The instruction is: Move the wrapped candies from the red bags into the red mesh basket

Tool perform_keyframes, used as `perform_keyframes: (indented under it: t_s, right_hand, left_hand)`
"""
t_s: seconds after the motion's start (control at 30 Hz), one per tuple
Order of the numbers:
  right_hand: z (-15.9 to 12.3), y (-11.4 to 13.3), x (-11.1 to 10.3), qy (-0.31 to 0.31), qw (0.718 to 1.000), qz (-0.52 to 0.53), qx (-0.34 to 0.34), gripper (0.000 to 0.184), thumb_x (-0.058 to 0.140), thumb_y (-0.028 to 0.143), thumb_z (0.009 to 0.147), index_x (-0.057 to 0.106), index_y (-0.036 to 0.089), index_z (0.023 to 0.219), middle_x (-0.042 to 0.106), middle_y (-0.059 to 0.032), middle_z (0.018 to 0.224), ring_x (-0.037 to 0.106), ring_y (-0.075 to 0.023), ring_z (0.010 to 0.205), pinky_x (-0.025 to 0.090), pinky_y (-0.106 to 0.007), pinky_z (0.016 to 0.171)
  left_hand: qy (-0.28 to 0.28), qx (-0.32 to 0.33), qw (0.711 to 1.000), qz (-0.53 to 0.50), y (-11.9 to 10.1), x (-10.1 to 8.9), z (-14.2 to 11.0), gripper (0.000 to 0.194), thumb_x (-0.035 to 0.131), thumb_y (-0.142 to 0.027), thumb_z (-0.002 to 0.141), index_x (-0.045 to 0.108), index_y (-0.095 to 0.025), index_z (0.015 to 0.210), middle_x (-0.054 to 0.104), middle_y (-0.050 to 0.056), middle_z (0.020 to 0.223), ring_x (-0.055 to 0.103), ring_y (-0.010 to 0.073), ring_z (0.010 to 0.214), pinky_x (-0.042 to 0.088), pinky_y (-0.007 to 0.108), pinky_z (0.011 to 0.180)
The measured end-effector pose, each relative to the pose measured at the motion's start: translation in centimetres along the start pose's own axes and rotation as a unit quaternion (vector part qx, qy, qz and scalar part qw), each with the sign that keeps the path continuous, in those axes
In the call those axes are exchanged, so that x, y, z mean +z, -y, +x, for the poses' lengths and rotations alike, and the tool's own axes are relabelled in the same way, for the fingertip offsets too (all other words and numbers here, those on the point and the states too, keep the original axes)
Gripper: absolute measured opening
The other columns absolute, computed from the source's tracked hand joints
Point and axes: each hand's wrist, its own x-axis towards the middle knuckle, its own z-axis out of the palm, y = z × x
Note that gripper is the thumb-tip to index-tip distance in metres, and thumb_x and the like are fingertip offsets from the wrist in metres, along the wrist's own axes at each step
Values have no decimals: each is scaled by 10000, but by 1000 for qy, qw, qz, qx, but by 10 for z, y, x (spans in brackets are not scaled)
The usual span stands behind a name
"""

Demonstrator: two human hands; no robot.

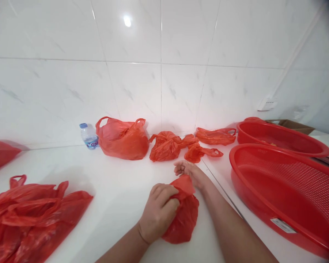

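Note:
My left hand [162, 210] grips the gathered upper part of a red plastic bag [184, 219] low in the middle of the view. The bag looks filled, but its contents are hidden. Just beyond its top is my right hand [186, 171], fingers loosely curled and apart, its wrist beside the bag's upper edge. No object shows in that hand. Past it, near the wall, sit a small crumpled red bag [194, 153] and a knotted, rounded red bag [164, 148].
A large red carrier bag [123, 142] and a plastic water bottle [90, 138] stand by the tiled wall. Several red bags [35, 215] lie at the left. On the right are a red perforated basket [252, 186], a second red basket [244, 133] and a cardboard box [296, 126].

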Motion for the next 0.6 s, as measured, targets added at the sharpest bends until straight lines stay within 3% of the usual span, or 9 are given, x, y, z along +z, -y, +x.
perform_keyframes:
  t_s: [0.13, 0.27, 0.43, 0.6]
  right_hand:
    - [-5, 3, 4, 112, 993, -15, 27, 598, 717, 564, 653, 633, 158, 1084, 645, -93, 1005, 612, -193, 875, 459, -319, 785]
    - [-7, 7, 10, 129, 985, -82, 85, 557, 814, 306, 598, 621, 179, 1104, 654, -74, 1058, 622, -183, 892, 458, -330, 835]
    - [-6, 6, 17, 105, 979, -149, 88, 329, 755, 229, 636, 639, 164, 937, 668, -24, 885, 610, -156, 771, 463, -297, 742]
    - [2, -7, 27, 29, 977, -211, 15, 157, 663, 230, 668, 539, 181, 751, 557, 48, 666, 472, -96, 577, 366, -226, 558]
  left_hand:
    - [-29, -149, 988, -25, 20, 2, -5, 148, 498, -62, 823, 509, -209, 828, 568, 52, 966, 559, 162, 862, 495, 308, 737]
    - [-64, -238, 967, -61, 28, 2, -5, 113, 518, -114, 848, 492, -210, 794, 528, 26, 909, 549, 144, 812, 490, 284, 700]
    - [-61, -235, 968, -70, 29, 2, -5, 133, 516, -82, 831, 491, -206, 789, 517, 17, 885, 538, 134, 788, 483, 269, 678]
    - [-29, -147, 988, -41, 25, 2, -5, 220, 464, -7, 784, 534, -207, 841, 555, 36, 911, 554, 146, 815, 505, 273, 696]
